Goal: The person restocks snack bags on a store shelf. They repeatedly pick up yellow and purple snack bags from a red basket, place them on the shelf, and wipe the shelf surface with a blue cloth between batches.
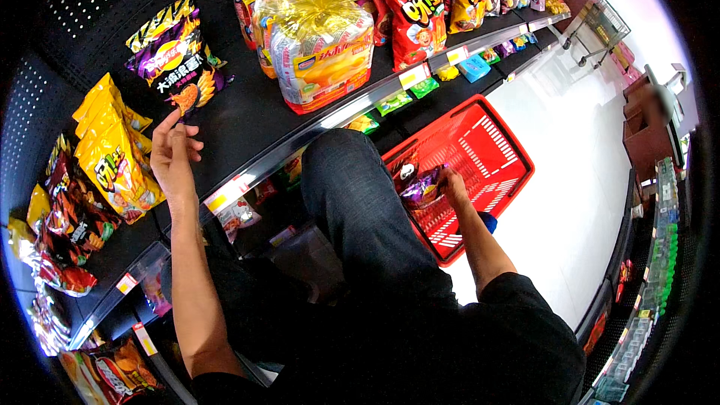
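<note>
My left hand [173, 149] is at the lower edge of a black, purple and yellow snack bag [177, 64] on the black shelf [236, 107]; its index fingertip meets the bag, and whether it grips it cannot be told. Down at the right, my right hand [451, 184] reaches into a red plastic shopping basket [495, 152], its fingers on a purple snack bag [422, 188]. A dark bag with a white figure lies beside that one in the basket. Yellow snack bags [115, 152] stand just left of my left hand.
Wrapped bread packs [326, 56] with yellow film and a large red snack bag [416, 17] stand on the shelf. Its price rail [337, 118] runs past my raised knee [360, 191]. A metal shopping cart [604, 25] stands up the aisle; another stocked shelf [647, 292] is at the right.
</note>
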Motion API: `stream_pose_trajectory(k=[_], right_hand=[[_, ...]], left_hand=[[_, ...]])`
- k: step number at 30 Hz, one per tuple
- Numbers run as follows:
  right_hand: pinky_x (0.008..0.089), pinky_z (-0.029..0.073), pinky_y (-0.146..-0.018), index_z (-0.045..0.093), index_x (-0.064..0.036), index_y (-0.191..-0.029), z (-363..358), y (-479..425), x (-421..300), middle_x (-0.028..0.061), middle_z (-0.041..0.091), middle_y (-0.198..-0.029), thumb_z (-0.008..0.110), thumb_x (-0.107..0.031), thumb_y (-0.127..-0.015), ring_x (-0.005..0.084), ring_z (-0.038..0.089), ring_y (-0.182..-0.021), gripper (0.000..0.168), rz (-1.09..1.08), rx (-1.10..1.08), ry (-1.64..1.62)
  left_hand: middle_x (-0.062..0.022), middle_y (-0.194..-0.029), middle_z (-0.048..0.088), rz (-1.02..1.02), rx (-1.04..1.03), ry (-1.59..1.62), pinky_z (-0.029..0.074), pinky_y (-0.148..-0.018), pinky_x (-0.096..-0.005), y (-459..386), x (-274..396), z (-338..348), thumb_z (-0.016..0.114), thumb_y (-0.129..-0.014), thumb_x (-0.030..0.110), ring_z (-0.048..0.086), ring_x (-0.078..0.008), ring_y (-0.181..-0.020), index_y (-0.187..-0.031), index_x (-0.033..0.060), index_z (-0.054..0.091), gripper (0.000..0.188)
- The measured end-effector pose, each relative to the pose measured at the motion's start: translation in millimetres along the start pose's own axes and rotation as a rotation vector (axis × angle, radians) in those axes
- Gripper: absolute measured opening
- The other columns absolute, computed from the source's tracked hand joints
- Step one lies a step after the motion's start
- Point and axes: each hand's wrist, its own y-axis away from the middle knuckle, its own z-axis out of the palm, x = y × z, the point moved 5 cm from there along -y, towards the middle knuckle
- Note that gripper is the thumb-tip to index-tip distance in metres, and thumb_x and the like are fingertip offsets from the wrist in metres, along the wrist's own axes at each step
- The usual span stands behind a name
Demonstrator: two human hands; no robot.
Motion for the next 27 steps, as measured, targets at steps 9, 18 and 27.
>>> stream_pose_trajectory(k=[9, 18, 27], right_hand=[[0.0375, 0.044, -0.09, 0.065, -0.004, -0.125, -44.4, -9.8, 60.3, 0.0072, 0.064, -0.114, 0.055, -0.07, -0.091, 0.0204, 0.057, -0.103, 0.075, 0.268, 0.309, 0.151], [0.0448, 0.052, -0.083, 0.06, -0.015, -0.132, -8.6, -5.2, 81.8, 0.0081, 0.066, -0.114, 0.057, -0.071, -0.09, 0.0259, 0.064, -0.097, 0.07, 0.184, 0.03, -0.06], [0.037, 0.05, -0.086, 0.065, 0.002, -0.12, -59.3, -2.2, 37.0, 0.011, 0.069, -0.103, 0.058, -0.048, -0.099, 0.0241, 0.064, -0.094, 0.055, -0.119, 0.466, 0.449]], left_hand=[[-0.0033, -0.091, 0.071, -0.017, 0.004, 0.056, 0.046, -0.057, -0.0189, -4.7, -5.0, 11.7, 0.058, -0.104, 0.022, 0.06, -0.0056, -0.068, -0.127, 0.0055, 0.062, 0.028], [-0.0041, -0.094, 0.071, -0.054, -0.003, 0.071, 0.046, -0.058, -0.0194, -4.9, -17.1, 8.3, 0.056, -0.104, 0.02, 0.061, -0.0061, -0.069, -0.127, 0.0049, 0.061, 0.028], [-0.0063, -0.098, 0.071, -0.083, 0.056, 0.15, 0.049, -0.058, -0.0204, -13.5, -20.2, 4.4, 0.058, -0.103, 0.023, 0.064, -0.0081, -0.072, -0.128, 0.0057, 0.06, 0.03]])
